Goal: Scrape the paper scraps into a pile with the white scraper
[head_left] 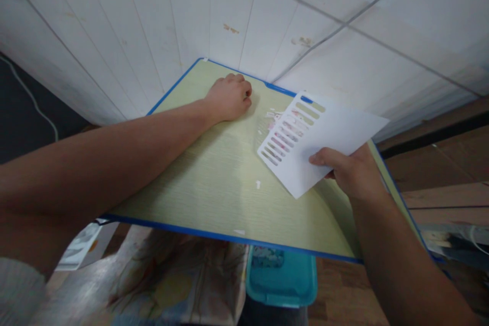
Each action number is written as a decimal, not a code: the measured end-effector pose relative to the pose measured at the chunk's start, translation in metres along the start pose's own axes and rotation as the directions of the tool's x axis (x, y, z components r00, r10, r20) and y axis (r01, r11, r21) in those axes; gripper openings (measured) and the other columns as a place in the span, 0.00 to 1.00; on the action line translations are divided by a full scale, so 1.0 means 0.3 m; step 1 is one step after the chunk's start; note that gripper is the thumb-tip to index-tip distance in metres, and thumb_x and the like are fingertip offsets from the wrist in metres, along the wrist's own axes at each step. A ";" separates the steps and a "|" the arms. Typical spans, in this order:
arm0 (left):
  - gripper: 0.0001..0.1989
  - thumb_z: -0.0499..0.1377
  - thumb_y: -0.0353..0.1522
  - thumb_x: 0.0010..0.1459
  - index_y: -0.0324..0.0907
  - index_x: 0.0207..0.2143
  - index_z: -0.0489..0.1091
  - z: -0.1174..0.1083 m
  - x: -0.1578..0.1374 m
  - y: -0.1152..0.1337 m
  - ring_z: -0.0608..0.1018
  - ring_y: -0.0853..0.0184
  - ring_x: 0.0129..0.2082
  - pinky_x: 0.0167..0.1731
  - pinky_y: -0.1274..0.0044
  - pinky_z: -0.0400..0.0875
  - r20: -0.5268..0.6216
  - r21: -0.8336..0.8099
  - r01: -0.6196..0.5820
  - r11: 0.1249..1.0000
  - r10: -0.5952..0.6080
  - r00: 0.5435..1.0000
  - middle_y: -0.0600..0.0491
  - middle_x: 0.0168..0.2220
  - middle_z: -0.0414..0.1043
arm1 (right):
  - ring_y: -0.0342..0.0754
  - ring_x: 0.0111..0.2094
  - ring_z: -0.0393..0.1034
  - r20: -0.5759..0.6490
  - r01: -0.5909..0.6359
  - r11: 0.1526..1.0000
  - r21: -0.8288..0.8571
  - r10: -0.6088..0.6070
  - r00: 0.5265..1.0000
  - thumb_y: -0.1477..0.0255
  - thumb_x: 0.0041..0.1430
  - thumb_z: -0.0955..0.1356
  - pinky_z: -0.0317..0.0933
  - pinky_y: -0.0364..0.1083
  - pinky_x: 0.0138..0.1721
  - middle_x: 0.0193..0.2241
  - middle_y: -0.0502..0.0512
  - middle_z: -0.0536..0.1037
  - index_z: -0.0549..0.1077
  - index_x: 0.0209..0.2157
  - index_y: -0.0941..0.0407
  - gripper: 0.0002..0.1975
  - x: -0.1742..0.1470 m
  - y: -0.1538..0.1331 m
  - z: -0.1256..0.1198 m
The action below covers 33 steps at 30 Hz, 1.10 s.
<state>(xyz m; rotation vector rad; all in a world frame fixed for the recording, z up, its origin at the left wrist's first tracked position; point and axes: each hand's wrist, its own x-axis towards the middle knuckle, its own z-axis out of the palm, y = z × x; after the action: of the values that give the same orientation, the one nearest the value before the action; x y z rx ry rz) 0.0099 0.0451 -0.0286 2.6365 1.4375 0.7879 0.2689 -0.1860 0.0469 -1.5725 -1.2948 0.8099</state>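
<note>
Right hand (353, 170) pinching a white sheet (324, 142) by its near edge, thumb on top, fingers curled under and mostly hidden. Sheet tilted up off the desk (198, 188), hanging over the desk's right side. Rows of slot-shaped cutouts punched out of the sheet's left part, some with pinkish bits showing through or stuck there, hard to tell which.

Left hand (229, 99) balled into a loose fist, knuckles down on the far corner of the desk, close to the wall (153, 25). Nothing visibly gripped in it, though the inside of the fist stays out of sight. Left forearm stretched across the desk from the near left.

Desk itself pale green-yellow wood grain with a blue edge strip, pushed into a corner of white panelled wall. A few small white scraps (258, 184) lying on the desktop, one near the middle and one by the front edge.

Below the front edge: a teal plastic box (281, 280), blurry patterned cloth (171, 285) to its left, brown wood floor on the right.
</note>
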 end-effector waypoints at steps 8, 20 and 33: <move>0.25 0.63 0.36 0.70 0.48 0.65 0.89 -0.004 -0.002 0.003 0.81 0.39 0.69 0.71 0.49 0.76 0.020 0.031 0.000 1.000 -0.001 1.000 0.41 0.65 0.87 | 0.59 0.31 0.83 0.158 -0.002 1.000 -0.023 0.005 0.987 0.69 0.41 0.81 0.69 0.47 0.21 0.34 0.53 0.88 0.76 0.41 0.48 0.23 0.000 -0.040 0.027; 0.23 0.61 0.35 0.75 0.46 0.64 0.89 -0.025 -0.006 0.026 0.81 0.39 0.72 0.72 0.50 0.75 0.055 0.039 0.015 0.999 -0.018 0.998 0.39 0.66 0.86 | 0.52 0.25 0.77 0.533 -0.103 0.994 0.048 0.062 0.844 0.69 0.55 0.83 0.72 0.48 0.25 0.22 0.47 0.79 0.79 0.33 0.49 0.12 -0.081 -0.030 0.096; 0.22 0.60 0.36 0.76 0.49 0.64 0.88 -0.062 -0.015 0.058 0.79 0.40 0.73 0.75 0.45 0.73 0.096 -0.022 0.044 0.999 -0.041 0.994 0.41 0.67 0.85 | 0.49 0.19 0.71 0.550 -0.174 0.982 0.078 0.103 0.829 0.66 0.53 0.86 0.67 0.46 0.16 0.22 0.48 0.81 0.81 0.32 0.49 0.14 -0.088 -0.038 0.119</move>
<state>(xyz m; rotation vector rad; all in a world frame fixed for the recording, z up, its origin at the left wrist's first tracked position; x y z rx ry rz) 0.0133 0.0278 -0.0097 2.5784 1.4453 0.6606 0.2264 -0.2029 0.0426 -1.3917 -1.4950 1.4851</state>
